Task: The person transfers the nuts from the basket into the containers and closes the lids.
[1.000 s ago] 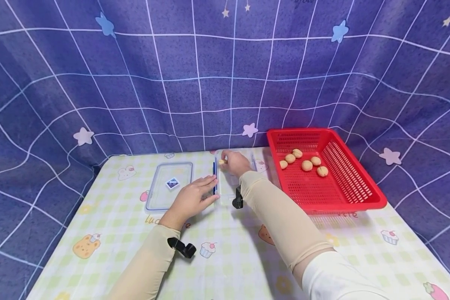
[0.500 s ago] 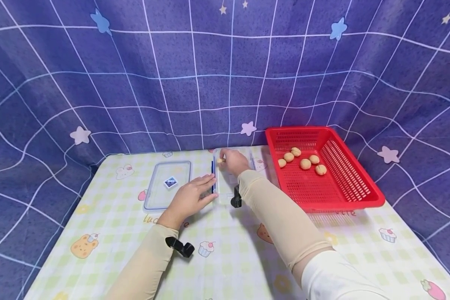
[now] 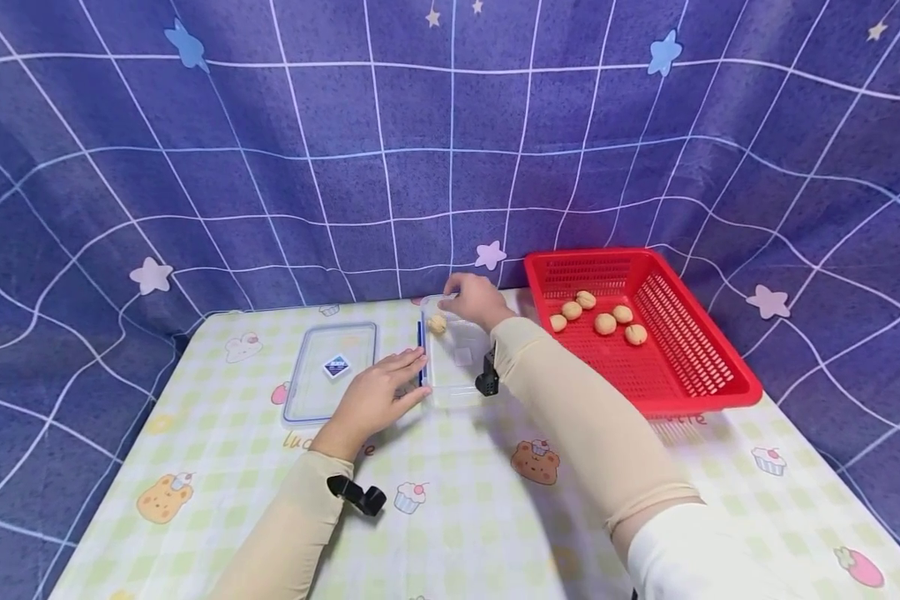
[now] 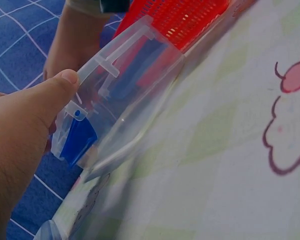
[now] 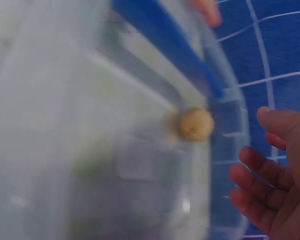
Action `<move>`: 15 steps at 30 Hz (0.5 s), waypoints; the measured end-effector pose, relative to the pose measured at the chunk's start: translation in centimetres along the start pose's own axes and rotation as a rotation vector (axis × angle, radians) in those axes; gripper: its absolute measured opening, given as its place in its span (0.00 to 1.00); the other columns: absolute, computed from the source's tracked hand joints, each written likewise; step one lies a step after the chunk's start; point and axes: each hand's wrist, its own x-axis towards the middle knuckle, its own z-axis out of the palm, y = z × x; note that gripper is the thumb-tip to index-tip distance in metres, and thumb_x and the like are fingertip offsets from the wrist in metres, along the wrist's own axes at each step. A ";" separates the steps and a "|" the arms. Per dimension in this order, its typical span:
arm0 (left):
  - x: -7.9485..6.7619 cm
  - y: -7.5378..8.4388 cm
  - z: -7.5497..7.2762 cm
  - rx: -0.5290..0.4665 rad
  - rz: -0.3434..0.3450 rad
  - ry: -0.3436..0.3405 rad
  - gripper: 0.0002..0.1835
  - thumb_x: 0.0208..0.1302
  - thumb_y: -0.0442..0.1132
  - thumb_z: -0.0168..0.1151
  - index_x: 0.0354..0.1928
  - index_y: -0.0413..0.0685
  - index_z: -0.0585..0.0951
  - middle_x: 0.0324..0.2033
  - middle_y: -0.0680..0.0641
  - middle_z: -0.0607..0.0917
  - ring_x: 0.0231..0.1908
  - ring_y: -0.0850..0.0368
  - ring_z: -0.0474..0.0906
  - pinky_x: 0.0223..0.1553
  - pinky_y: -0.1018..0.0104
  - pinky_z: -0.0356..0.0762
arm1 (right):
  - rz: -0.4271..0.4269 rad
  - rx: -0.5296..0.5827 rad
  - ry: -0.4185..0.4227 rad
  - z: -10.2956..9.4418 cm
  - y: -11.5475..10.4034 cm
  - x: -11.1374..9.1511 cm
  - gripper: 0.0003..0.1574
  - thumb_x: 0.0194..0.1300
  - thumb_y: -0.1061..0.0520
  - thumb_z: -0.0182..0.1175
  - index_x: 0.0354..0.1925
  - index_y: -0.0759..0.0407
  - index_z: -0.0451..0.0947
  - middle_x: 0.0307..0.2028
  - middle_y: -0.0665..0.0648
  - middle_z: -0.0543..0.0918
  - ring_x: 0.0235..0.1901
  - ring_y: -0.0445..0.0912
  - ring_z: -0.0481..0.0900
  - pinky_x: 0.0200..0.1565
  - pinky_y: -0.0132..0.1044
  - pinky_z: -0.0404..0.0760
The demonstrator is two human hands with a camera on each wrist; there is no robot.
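Note:
A clear plastic food box point(image 3: 450, 396) with blue side clips stands uncovered on the table. One walnut point(image 3: 437, 324) lies inside its far left corner; the right wrist view shows the same walnut point(image 5: 196, 124) with no fingers on it. My right hand point(image 3: 482, 300) hovers over the box's far end, fingers loosely bent and holding nothing. Along the box's left side rests my left hand point(image 3: 378, 396), its fingers extended against the blue clip. In the left wrist view, that thumb touches the near corner of the box rim point(image 4: 92, 65).
Left of the box lies its transparent lid point(image 3: 315, 392), flat, with a blue label. A red plastic basket point(image 3: 735, 383) at the right contains several walnuts point(image 3: 604, 324). Behind the table hangs a blue gridded curtain point(image 3: 330, 192).
My right hand has let go of the walnut, which now sits in the box corner, and has lifted up and slightly right. The left hand stays at the box's side.

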 end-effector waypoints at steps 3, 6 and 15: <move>-0.1 0.0 0.0 -0.001 0.003 0.002 0.31 0.60 0.60 0.54 0.60 0.49 0.73 0.61 0.52 0.71 0.60 0.53 0.66 0.60 0.55 0.63 | -0.033 0.065 0.024 -2.0 0.0 0.1 0.16 0.54 0.44 0.64 0.38 0.49 0.76 0.33 0.50 0.81 0.33 0.45 0.76 0.36 0.41 0.75; -0.1 0.0 -0.1 -0.004 0.003 0.003 0.31 0.60 0.60 0.55 0.60 0.48 0.73 0.61 0.51 0.71 0.60 0.53 0.66 0.60 0.55 0.63 | -0.049 0.121 0.056 -3.9 0.3 0.2 0.17 0.55 0.45 0.64 0.40 0.51 0.76 0.32 0.51 0.82 0.32 0.44 0.77 0.36 0.40 0.75; -0.1 0.1 -0.1 -0.016 -0.003 0.004 0.31 0.60 0.59 0.56 0.60 0.49 0.73 0.61 0.50 0.71 0.59 0.51 0.67 0.60 0.54 0.64 | -0.033 0.235 0.149 -7.9 2.8 0.0 0.20 0.56 0.46 0.64 0.43 0.56 0.76 0.31 0.53 0.84 0.31 0.45 0.78 0.33 0.39 0.75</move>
